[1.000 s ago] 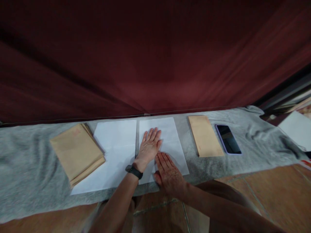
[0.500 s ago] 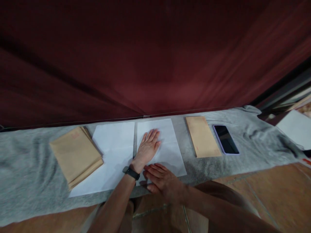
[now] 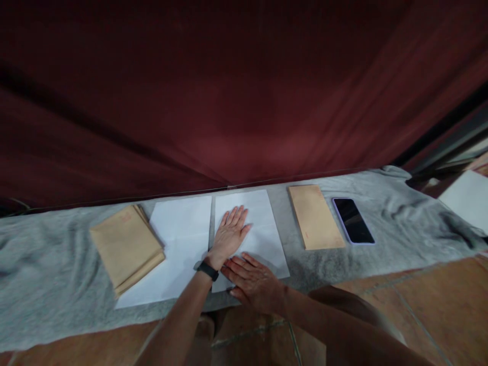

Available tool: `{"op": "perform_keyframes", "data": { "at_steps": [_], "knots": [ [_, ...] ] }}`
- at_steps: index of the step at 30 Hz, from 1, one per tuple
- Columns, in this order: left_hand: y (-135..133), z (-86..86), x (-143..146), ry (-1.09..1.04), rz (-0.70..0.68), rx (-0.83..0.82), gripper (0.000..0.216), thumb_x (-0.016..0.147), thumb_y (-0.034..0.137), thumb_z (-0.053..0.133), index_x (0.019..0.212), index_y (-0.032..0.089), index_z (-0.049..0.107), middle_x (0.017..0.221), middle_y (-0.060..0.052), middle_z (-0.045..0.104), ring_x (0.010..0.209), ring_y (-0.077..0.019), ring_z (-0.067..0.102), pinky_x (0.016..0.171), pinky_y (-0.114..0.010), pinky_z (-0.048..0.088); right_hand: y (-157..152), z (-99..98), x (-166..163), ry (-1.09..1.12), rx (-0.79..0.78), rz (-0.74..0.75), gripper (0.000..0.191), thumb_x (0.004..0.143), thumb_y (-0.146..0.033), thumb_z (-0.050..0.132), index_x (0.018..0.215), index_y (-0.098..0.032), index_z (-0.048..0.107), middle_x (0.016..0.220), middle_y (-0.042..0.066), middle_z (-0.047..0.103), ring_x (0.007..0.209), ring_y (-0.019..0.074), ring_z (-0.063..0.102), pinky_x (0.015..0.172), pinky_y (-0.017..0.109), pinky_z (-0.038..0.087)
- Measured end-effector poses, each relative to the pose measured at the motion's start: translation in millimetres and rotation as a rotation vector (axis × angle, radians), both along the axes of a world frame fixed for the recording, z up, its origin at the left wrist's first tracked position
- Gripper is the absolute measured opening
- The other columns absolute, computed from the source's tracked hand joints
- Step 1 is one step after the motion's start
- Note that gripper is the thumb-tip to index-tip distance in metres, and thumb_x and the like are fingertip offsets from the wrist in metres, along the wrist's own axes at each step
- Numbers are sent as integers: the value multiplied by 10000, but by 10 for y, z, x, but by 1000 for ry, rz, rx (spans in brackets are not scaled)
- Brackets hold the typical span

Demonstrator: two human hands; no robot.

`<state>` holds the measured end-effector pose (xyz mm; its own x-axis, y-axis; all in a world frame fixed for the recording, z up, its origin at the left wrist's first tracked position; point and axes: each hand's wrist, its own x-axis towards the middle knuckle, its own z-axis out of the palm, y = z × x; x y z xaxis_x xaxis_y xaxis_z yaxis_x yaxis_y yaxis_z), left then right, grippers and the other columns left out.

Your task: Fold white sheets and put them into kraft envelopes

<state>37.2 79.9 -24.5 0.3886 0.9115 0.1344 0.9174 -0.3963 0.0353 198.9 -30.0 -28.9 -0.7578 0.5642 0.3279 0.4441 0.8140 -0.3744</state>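
Note:
My left hand (image 3: pixel 230 235) lies flat on a white sheet of paper (image 3: pixel 263 218), fingers stretched toward the far edge. A dark watch (image 3: pixel 207 269) is on that wrist. Close below it, my right hand (image 3: pixel 255 280) rests flat over the near part of the same sheet, fingers pointing left near the left wrist. Just left lies another white sheet (image 3: pixel 181 239), a narrow gap between the two. A stack of brown envelopes (image 3: pixel 127 244) covers the left part of that second sheet. To the right is a brown envelope or small pile of them (image 3: pixel 316 217).
A phone in a purple case (image 3: pixel 353 220) lies right of the brown envelope. Everything rests on a grey cloth (image 3: pixel 49 274). Dark red fabric (image 3: pixel 244 101) rises behind it. Tiled floor (image 3: pixel 430 300) shows in front, and a white flat item (image 3: pixel 467 201) is at far right.
The view has shifted slightly. My left hand stays on the sheet, and my right hand remains flat with its fingers a little higher and more spread.

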Motion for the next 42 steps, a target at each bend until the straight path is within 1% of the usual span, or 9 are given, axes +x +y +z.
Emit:
{"op": "perform_keyframes", "data": {
  "at_steps": [9,12,15,17,20,24,29,33,42],
  "knots": [
    [437,7,47,17,117,-31,624,1045,471,229,1577,158,325,1637,-94,322,1540,-250,243,1256,-483,222,22,65,-4,-26,-101,32,538,1053,-452,426,1529,-202,418,1601,64,410,1468,218,376,1257,428,208],
    [509,17,58,23,136,-48,633,1047,463,219,1578,131,313,1647,-97,295,1544,-248,229,1261,-474,207,66,95,-45,36,-170,34,460,1041,-422,475,1450,-218,526,1530,74,514,1422,215,441,1237,429,247],
    [478,16,55,26,134,-55,621,1048,451,216,1580,144,312,1650,-83,291,1545,-236,226,1264,-459,202,153,111,-103,235,-308,54,295,1038,-307,475,1234,-230,681,1316,54,693,1261,179,590,1160,362,359],
    [406,9,47,26,116,-48,612,1049,446,218,1581,159,313,1646,-74,308,1544,-230,229,1264,-455,204,217,106,-127,401,-429,17,270,1019,-243,460,1080,-222,722,1137,50,753,1110,167,661,1046,314,456],
    [243,-5,33,21,70,-32,607,1050,438,221,1579,156,313,1640,-71,325,1543,-233,235,1264,-464,204,290,88,-127,588,-609,-161,235,971,-224,477,950,-221,711,971,46,743,940,172,679,891,295,514],
    [-16,-15,9,1,1,8,583,1052,422,249,1578,177,309,1638,-68,339,1543,-232,233,1262,-473,207,347,73,-100,739,-782,-360,173,901,-234,499,849,-226,664,846,19,697,787,166,635,765,286,499],
    [-322,-9,1,-12,-84,11,562,1052,360,279,1584,180,280,1642,-82,331,1544,-229,229,1261,-489,207,430,78,-78,888,-957,-508,190,856,-290,469,759,-229,621,666,-23,581,585,136,510,546,243,412],
    [-548,-2,53,-21,-123,8,553,1052,369,299,1573,182,306,1638,-82,337,1539,-228,245,1260,-498,230,528,94,-25,983,-1008,-559,205,844,-387,512,756,-228,608,609,-41,533,557,131,489,512,233,402],
    [-1011,42,157,-55,-226,22,534,1041,364,379,1529,148,383,1589,-102,420,1523,-228,286,1247,-486,292,627,144,87,1002,-997,-608,272,835,-460,548,792,-212,650,687,-14,632,618,144,573,554,247,461]
  ]
}}
